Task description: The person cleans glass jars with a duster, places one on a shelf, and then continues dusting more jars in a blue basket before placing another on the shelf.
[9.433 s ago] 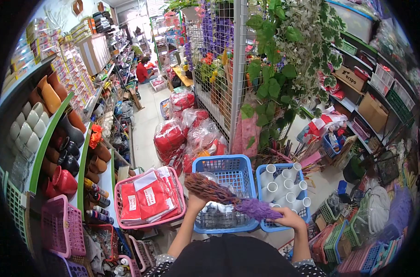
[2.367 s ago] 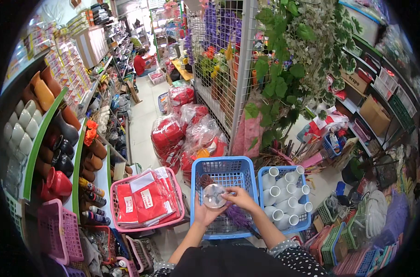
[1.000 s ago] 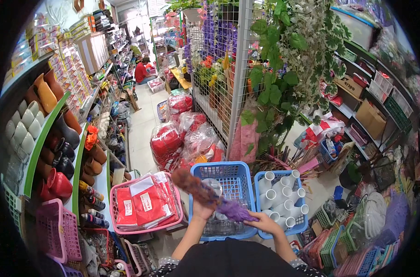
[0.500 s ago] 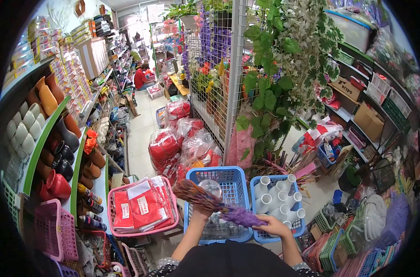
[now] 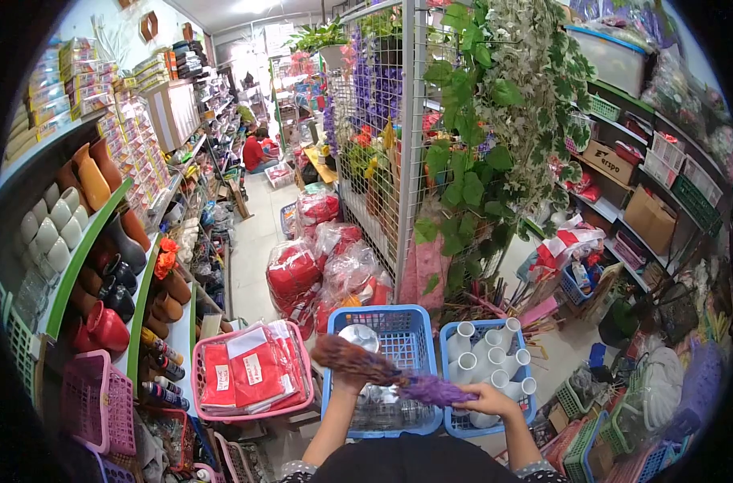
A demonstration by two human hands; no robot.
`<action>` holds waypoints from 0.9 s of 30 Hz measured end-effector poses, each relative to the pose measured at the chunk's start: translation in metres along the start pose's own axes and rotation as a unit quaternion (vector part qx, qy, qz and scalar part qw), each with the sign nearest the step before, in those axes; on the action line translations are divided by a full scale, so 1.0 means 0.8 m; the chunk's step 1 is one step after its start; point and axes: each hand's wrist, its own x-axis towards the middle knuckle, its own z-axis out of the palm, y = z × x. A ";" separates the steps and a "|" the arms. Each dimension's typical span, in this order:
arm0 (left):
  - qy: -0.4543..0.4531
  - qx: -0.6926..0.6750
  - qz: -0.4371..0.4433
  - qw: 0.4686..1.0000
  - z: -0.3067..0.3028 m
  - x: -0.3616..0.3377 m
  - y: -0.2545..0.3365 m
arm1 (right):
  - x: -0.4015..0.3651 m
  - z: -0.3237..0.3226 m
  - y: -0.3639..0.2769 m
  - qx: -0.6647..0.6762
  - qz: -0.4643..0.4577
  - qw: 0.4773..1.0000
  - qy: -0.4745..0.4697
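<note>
head cam, one moment, shop aisle. landmark: blue basket [image 5: 380, 310] on the floor in front of the person.

- right hand [image 5: 485, 398]: clenched around the purple end of a feather duster [image 5: 386, 374], over the basket's right rim.
- the duster lay nearly level across the basket's near half. its brown-orange end reached past the left rim and its purple end sat at the right rim.
- left hand [image 5: 348, 386]: raised over the basket's left part, closed on a clear glass piece [image 5: 358, 337]. the fingers were mostly hidden behind the duster, so the exact grip could not be read. the glass showed just above the duster, in front of the basket's far wall.
- inside the basket, under the duster: more clear glassware [image 5: 382, 412]. the pieces could not be counted.
- touching the basket's right side: second blue basket [image 5: 446, 354] holding white vases [image 5: 465, 334], standing upright with mouths up.
- just left of the basket: pink basket [image 5: 197, 386] filled with red packets [image 5: 253, 374] bearing white labels.
- beyond the basket's far wall: red plastic-wrapped bundles [image 5: 294, 270] heaped on the floor beside a wire grid panel [image 5: 382, 161] hung with artificial flowers and leaves.
- far up the aisle from the basket: a person in red [image 5: 253, 151], low to the floor.
</note>
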 end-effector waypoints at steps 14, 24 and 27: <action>-0.169 -0.024 -0.040 0.984 -0.024 0.006 -0.009 | 0.048 0.019 -0.010 0.003 0.018 1.000 -0.022; 0.108 0.310 0.000 0.945 0.076 -0.007 -0.064 | 0.129 0.052 -0.009 0.088 -0.055 0.963 0.248; 0.080 0.497 0.021 0.864 0.087 -0.009 -0.066 | 0.134 0.050 -0.044 0.261 0.049 0.940 0.212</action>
